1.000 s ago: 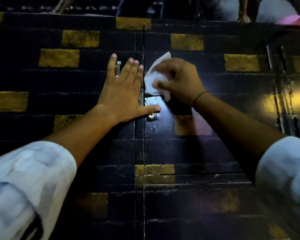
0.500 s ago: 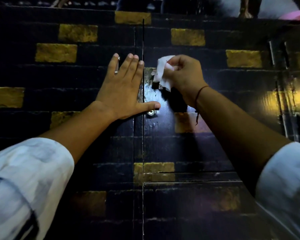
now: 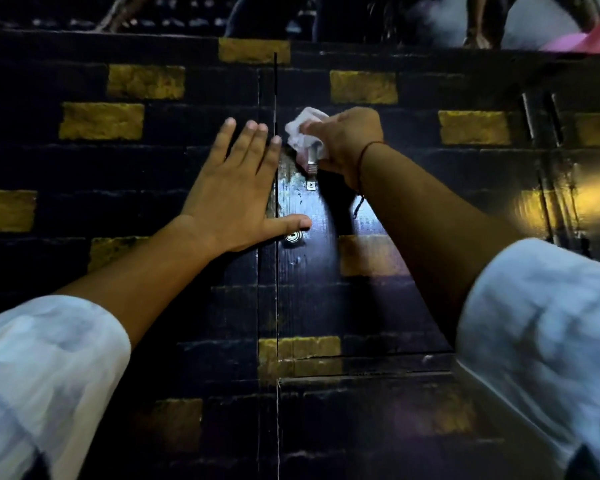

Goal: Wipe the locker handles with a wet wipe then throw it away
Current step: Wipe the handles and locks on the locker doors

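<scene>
1. Left hand [image 3: 234,188], nearer of the two, lies flat with straight, spread fingers against the dark locker door with yellow brick-like patches [image 3: 125,174]; its thumb reaches across the vertical door seam [image 3: 275,271], just above the small round silver keyhole [image 3: 293,237].
2. Right hand [image 3: 343,143], slightly farther and to the right of the seam, has its fingers curled round the crumpled white wet wipe [image 3: 303,133], which is wrapped on the upper part of the narrow silver metal handle [image 3: 311,171]; only the handle's lower end shows below the wipe.
3. Risks, as I judge them: the thin wipe could bunch or slide off the slim handle, leaving part of it unwiped; a hard pull might swing the right door open, since the flat hand mostly braces the left door.
4. Far right, more narrow upright handles [image 3: 534,116] appear untouched, and no bin is visible.
</scene>
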### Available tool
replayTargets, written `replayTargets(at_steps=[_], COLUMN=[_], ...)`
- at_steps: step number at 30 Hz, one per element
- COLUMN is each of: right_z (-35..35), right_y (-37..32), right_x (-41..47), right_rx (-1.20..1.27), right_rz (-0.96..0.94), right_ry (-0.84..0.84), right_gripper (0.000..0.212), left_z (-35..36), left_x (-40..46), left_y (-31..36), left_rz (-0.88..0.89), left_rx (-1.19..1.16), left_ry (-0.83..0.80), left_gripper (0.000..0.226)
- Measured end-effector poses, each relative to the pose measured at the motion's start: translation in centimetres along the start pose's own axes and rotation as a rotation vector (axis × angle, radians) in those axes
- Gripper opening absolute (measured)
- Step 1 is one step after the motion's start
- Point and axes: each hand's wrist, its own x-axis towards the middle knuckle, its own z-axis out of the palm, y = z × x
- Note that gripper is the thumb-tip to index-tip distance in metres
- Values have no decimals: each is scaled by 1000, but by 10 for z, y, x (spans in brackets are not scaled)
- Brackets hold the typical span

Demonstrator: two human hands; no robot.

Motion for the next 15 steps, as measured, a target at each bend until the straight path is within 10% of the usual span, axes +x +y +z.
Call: replayTargets(at_steps=[9, 15], right_z=[-14, -28], right_y=[30, 44], right_x=[-57, -55], right_rx=[-384, -446], right_rz=[-665, -676], right_ry=[60, -19], right_gripper=[12, 15], left_z=[-1, -1], left_x=[-4, -8], left_y=[-1, -4], left_rz=[87, 107], left_rx=[-33, -13], left_ry=[18, 12], left_gripper=[121, 118])
